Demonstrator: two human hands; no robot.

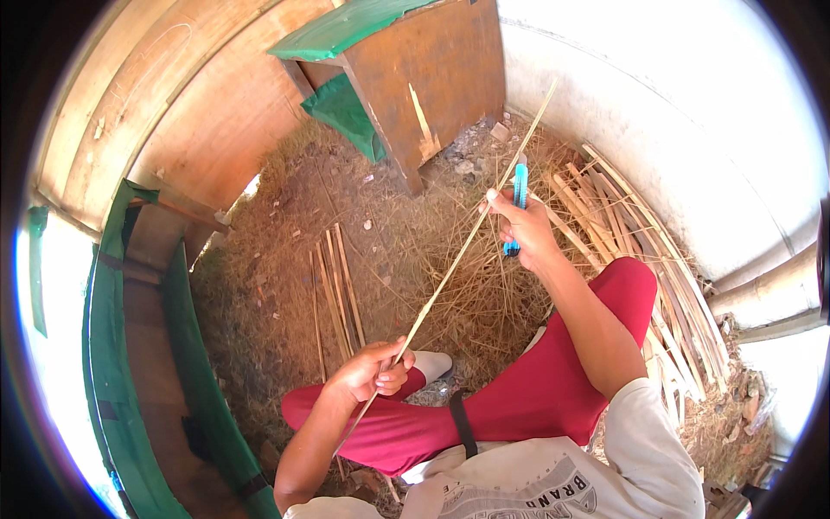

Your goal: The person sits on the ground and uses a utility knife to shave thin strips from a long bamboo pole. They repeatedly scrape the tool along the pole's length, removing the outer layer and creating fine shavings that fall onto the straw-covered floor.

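A long, thin bamboo strip (446,279) slants across my lap, from beside my left thigh up to the far right. My left hand (370,372) is closed around its lower part. Further up, my right hand (526,229) has its thumb and fingers against the same strip while also gripping a blue utility knife (520,183). The knife stands nearly upright in the picture, its tip beside the strip. How far its blade is out is too small to tell.
Several split strips (335,290) lie on the dirt floor ahead of my left hand. Thin shavings (475,303) cover the ground in front of me. A larger pile of slats (618,216) rests by my right knee. Ahead stands a wooden cabinet (424,86); a green-edged frame (130,346) is at left.
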